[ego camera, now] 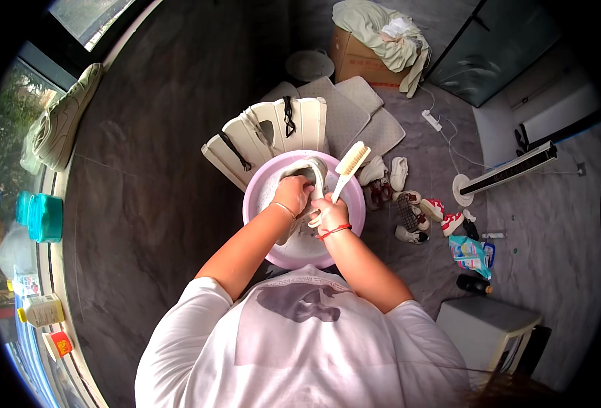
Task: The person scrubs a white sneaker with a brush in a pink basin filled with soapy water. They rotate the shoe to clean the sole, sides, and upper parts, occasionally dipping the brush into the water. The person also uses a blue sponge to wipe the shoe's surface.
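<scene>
A wet, pale shoe [320,173] is held over a pink plastic basin [250,214] of foamy water. My left hand [291,196] grips the shoe at its opening, fingers curled at the edge; the wrist wears a bangle. In my right hand [332,213] is a scrubbing brush [352,159] with a pale handle and cream bristles. The bristles point up and away from the shoe, clear of the water. A red cord circles that wrist. My hands are close together, and the lower part of the shoe is partly hidden by them.
Beyond the basin stands a cream slatted plastic piece [259,127] with black ties, beside grey mats [338,109]. Several shoes [407,209] lie right, near a tower fan [507,171] and power strip [431,120]. A sneaker [68,120] and bottles line the left window ledge.
</scene>
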`<action>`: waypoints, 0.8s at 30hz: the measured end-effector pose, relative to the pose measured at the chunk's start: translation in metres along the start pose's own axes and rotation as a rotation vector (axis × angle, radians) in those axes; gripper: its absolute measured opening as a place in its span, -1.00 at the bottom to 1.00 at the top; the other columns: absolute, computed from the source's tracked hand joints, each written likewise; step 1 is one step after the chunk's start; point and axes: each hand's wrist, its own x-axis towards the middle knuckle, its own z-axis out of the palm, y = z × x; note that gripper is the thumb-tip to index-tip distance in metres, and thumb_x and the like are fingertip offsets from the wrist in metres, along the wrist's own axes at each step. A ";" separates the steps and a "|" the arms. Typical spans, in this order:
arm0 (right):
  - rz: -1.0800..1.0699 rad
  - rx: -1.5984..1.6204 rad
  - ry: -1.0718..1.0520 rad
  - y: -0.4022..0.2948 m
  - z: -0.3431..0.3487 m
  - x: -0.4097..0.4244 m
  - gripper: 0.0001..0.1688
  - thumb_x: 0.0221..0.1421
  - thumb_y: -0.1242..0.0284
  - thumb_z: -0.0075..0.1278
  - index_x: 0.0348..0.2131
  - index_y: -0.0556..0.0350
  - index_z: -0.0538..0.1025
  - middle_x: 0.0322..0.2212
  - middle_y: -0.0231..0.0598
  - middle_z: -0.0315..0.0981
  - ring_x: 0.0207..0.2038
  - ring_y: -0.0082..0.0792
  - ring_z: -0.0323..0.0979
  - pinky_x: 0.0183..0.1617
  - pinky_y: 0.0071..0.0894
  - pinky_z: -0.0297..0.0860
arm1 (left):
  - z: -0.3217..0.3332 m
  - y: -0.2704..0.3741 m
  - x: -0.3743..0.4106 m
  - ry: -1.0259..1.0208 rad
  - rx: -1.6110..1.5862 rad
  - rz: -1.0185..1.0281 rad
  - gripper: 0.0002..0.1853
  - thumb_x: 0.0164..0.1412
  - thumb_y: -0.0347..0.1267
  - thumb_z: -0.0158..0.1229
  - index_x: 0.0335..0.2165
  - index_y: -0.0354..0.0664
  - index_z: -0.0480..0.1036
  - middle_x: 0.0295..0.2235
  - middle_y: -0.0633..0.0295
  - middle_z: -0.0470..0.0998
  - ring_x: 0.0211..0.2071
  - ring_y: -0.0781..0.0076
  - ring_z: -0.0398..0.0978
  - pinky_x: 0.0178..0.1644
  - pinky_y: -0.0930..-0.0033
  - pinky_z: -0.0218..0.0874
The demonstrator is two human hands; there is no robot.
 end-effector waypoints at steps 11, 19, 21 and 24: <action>-0.002 -0.044 0.001 0.008 -0.005 -0.003 -0.72 -0.14 0.72 0.02 -0.44 0.05 0.28 -0.49 -0.30 0.28 -0.54 -0.40 0.37 -0.54 -0.40 0.40 | 0.009 -0.016 0.008 -0.146 0.120 0.013 -0.83 -0.02 -0.31 0.24 -0.44 -0.15 0.63 -0.44 -0.03 0.59 -0.34 -0.04 0.55 -0.15 0.12 0.37; -0.040 -0.128 -0.012 0.000 0.003 -0.019 -0.74 -0.17 0.71 0.01 -0.53 0.01 0.27 -0.55 -0.39 0.25 -0.59 -0.48 0.30 -0.55 -0.46 0.34 | 0.012 -0.035 0.008 -0.242 -0.009 -0.019 -0.82 0.00 -0.33 0.24 -0.35 -0.06 0.65 -0.38 0.03 0.62 -0.31 0.08 0.58 -0.13 0.23 0.38; -0.060 -0.169 -0.044 0.003 0.001 -0.019 -0.71 -0.19 0.71 0.01 -0.57 -0.03 0.25 -0.58 -0.40 0.24 -0.62 -0.48 0.28 -0.55 -0.46 0.31 | 0.008 -0.037 0.007 -0.267 -0.111 -0.081 -0.80 0.00 -0.34 0.26 -0.33 -0.05 0.65 -0.37 0.05 0.63 -0.31 0.12 0.59 -0.13 0.27 0.38; -0.083 -0.209 -0.078 0.006 -0.003 -0.018 -0.65 -0.21 0.71 0.03 -0.61 -0.08 0.21 -0.63 -0.40 0.22 -0.65 -0.46 0.26 -0.57 -0.46 0.26 | 0.007 -0.034 0.004 -0.251 -0.066 -0.052 -0.80 -0.03 -0.34 0.26 -0.34 -0.05 0.65 -0.39 0.05 0.63 -0.33 0.14 0.60 -0.14 0.28 0.40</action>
